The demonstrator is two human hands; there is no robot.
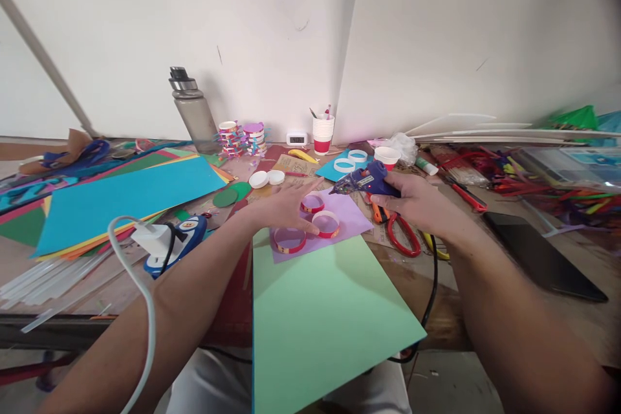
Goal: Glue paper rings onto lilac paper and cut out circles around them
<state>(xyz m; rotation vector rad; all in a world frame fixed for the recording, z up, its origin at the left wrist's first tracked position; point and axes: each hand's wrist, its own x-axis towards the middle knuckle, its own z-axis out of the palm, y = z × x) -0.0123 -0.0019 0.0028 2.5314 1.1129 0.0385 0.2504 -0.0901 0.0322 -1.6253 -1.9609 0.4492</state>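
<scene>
My right hand (414, 197) is wrapped round a dark blue hot glue gun (361, 180), its nozzle pointing left above the purple paper (352, 213). Over that paper's left part my left hand (286, 207) is spread, fingers stretched out and thumb tip at the edge of a red-and-white paper ring (326, 224). A second ring (312, 204) lies just behind, and a third ring (290, 242) sits nearer me, below the hand. The purple sheet rests on the far end of a light green sheet (330, 310). Whether the left fingertips touch the paper is hard to see.
Coloured sheets (130, 197) and a power strip (187, 239) lie left. Behind stand a bottle (194, 113), stacked cups (323, 132) and two decorated ring stacks (230, 140). Red-handled scissors (403, 236), the gun's black cord (433, 284) and a dark tablet or phone (543, 255) lie right.
</scene>
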